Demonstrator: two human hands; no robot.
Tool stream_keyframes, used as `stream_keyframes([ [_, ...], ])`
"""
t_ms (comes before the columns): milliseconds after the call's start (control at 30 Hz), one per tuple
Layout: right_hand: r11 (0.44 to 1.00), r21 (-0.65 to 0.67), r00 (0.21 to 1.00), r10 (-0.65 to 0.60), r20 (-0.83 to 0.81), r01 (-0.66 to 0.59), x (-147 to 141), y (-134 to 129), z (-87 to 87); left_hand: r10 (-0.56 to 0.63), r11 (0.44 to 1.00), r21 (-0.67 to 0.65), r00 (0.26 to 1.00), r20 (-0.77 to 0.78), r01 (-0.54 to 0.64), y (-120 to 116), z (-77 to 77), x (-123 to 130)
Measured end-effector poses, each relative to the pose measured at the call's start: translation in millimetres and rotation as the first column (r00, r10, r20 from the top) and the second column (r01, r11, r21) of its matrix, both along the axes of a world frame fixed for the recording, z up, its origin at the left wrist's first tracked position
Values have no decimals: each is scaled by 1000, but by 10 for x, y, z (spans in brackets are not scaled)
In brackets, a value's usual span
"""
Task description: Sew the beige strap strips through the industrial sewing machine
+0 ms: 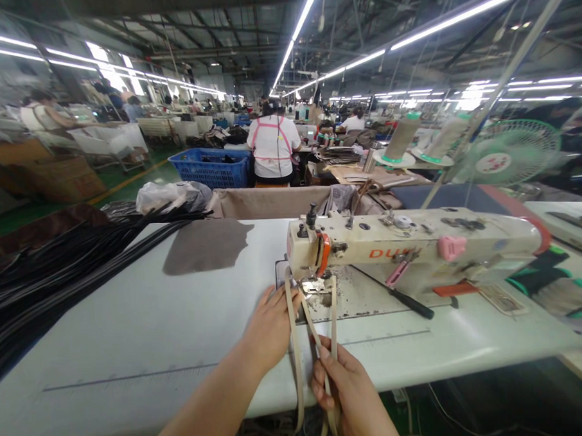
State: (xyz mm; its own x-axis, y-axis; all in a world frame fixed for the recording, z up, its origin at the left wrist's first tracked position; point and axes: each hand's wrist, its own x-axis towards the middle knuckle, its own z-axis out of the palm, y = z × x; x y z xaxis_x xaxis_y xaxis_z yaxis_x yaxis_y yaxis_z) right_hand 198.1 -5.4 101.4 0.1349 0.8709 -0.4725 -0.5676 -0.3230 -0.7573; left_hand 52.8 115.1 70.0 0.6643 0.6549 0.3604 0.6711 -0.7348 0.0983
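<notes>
A cream sewing machine [417, 241] with orange lettering stands on the white table. Long beige straps [296, 359] run from near its presser foot [314, 286] down over the front edge of the table. My left hand [271, 325] lies at the left of the presser foot, fingers stretched forward and pressed flat near the strap; its fingertips are partly hidden by a strap. In front of the machine, my right hand [344, 383] is closed on a beige strap, pinching it between thumb and fingers.
A bundle of black strips [76, 272] covers the table's left side, beside a grey-brown leather piece [208, 246]. A black-handled lever [413, 302] sticks out under the machine arm. Thread cones [402, 138] and a green fan [512, 152] stand at right. A co-worker [273, 145] sits ahead.
</notes>
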Motion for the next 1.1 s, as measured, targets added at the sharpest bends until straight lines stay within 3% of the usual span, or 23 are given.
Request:
stream_keyframes([
  [167,1000,7,1000,14,21,-14,60,-67,-6,-78,996,-40,993,86,82,9,2,-11],
  [300,998,-16,998,62,30,-62,149,-196,-56,-70,993,-86,989,130,81,-10,57,-6],
  [500,998,-15,993,-51,102,53,348,-404,-105,-51,994,-92,989,141,64,-12,79,-7],
  [633,987,34,955,-158,252,155,541,-504,39,-38,993,-107,990,135,52,-9,78,-4],
  [733,948,135,914,-313,256,287,671,-541,282,-43,993,-100,989,142,57,-7,60,-3],
  [800,886,251,850,-451,271,390,732,-543,491,-48,994,-87,988,148,61,-2,34,-3],
  [833,823,340,783,-552,286,455,756,-534,597,-48,995,-78,988,150,60,2,18,-2],
  [867,716,449,672,-682,287,535,777,-514,696,-48,996,-68,987,151,59,6,-1,-1],
  [933,615,581,548,-775,316,534,828,-438,862,-48,997,-46,987,152,56,17,-39,3],
  [967,617,616,515,-775,366,491,865,-379,928,-52,998,-37,987,149,58,22,-56,4],
  [1033,700,640,475,-701,532,316,970,-218,1035,-57,998,-23,988,144,61,30,-83,6],
  [1100,778,617,345,-615,709,120,1105,-18,1137,-54,998,-18,987,151,57,33,-94,4],
])
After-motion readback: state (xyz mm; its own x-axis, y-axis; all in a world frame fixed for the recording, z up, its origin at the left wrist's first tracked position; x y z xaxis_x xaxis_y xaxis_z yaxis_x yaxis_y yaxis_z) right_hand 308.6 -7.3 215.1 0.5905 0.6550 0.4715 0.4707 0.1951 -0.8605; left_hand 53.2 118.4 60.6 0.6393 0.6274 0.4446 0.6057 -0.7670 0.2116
